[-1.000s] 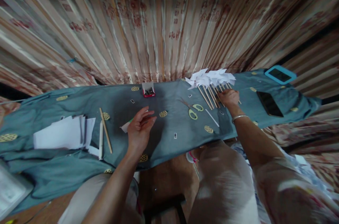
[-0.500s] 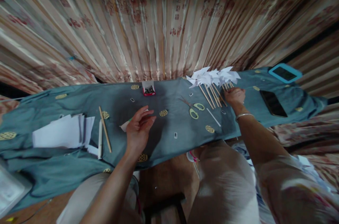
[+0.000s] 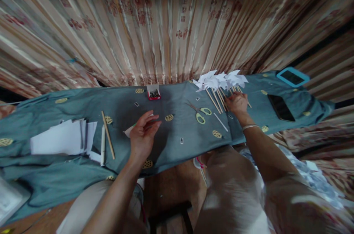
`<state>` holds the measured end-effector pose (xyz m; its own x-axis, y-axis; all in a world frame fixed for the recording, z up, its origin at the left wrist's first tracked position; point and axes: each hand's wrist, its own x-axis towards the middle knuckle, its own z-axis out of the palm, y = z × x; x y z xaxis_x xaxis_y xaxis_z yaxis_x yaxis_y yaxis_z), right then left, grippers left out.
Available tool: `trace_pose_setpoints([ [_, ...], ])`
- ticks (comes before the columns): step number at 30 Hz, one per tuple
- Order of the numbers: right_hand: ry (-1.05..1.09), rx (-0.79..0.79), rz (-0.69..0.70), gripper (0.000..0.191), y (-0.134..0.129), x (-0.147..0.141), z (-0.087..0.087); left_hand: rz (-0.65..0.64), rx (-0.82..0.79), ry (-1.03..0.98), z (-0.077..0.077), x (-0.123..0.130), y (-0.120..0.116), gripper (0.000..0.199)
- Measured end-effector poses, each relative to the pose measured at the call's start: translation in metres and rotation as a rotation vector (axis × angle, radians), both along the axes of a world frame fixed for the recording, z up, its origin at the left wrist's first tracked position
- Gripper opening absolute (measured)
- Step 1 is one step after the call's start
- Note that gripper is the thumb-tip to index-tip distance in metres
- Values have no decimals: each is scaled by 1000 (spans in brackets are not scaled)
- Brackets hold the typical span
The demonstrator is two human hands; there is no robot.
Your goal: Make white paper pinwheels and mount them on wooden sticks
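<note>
White paper pinwheels (image 3: 219,80) mounted on slender pale wooden sticks (image 3: 213,100) lie in an overlapping row, their heads at eleven o'clock from the bare right hand (image 3: 237,103). This hand, with a silver-coloured bangle (image 3: 250,127) at its wrist, rests palm down over the sticks at the row's right end; whether its fingers close on any stick cannot be told. From it, metal scissors with yellow-green handles (image 3: 199,114) lie at eight o'clock, a narrow white strip (image 3: 220,121) at seven, a black rectangular phone (image 3: 281,107) at three and a blue-framed device with a dark screen (image 3: 293,76) at two. The bare left hand (image 3: 143,132) is half curled, its thumb apart from the fingers; whether it grips anything cannot be told. From it, an open red-and-white box of small dark pieces (image 3: 153,93) stands at one o'clock; a pale wooden rod (image 3: 107,135) and stacked white paper sheets (image 3: 56,140) lie towards nine.
</note>
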<state>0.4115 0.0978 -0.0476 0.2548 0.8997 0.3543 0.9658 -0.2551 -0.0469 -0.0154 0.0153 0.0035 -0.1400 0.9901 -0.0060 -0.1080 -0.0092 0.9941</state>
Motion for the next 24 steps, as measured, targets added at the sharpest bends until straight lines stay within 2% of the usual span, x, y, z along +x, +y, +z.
trace_pose_setpoints([
  [14,20,18,-72,23,-2,10,1,3,1,-9,0,0,0,51],
  [18,-7,79,-10,30,-6,0,5,-4,-1,-2,1,1,0,50],
  [21,-25,55,60,29,-7,-12,5,-3,4,0,1,1,-1,49],
  [24,-12,25,54,27,-6,-20,4,-2,3,3,1,1,-1,49],
])
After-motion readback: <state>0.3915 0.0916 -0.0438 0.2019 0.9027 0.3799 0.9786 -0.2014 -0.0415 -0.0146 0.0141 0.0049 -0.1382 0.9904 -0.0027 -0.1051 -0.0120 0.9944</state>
